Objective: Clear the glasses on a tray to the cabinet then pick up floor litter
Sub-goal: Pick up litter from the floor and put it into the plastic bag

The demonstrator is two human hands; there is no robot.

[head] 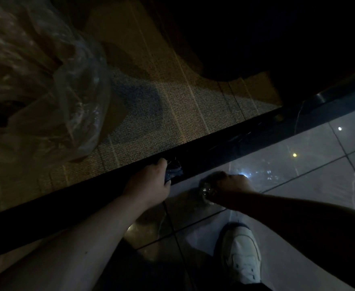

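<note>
The scene is dim. My left hand (151, 181) reaches down to the black strip (214, 141) between carpet and tiles, its fingers closed on a small crumpled clear wrapper (173, 172) lying on the strip. My right hand (227, 185) is just to the right, over the glossy tiles, closed around a shiny crumpled bit of plastic litter (206, 191). No glasses, tray or cabinet are in view.
A large clear plastic bag (46, 91) fills the upper left over the woven carpet (172, 106). Glossy grey floor tiles (298, 156) reflect ceiling lights at right. My white shoe (241, 253) stands on the tiles below. A dark shape covers the upper right.
</note>
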